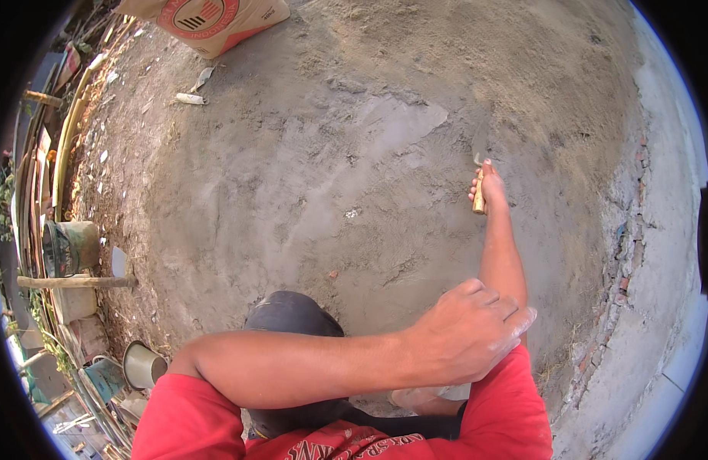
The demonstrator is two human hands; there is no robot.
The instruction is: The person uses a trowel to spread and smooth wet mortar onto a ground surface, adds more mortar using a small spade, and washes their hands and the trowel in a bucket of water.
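My right hand [489,188] is closed round the wooden handle [478,202] of a trowel, held out at arm's length over the wet grey mortar [293,192]. The trowel's bent metal neck shows above my thumb; its blade is grey like the mortar and hard to make out. Across my body comes my left arm, and my left hand [465,333] lies over my right forearm near the elbow. Its fingers are curled in, with pale smears on the fingertips, and no object shows in them. The palm side is hidden.
A paper cement sack [216,23] stands at the far left. Dry sandy mix [553,69] spreads at the far right. A pale wall base [661,230] with broken brick bounds the right side. Buckets [144,364], a wooden pole [76,282] and scrap line the left. My knee [293,313] is near.
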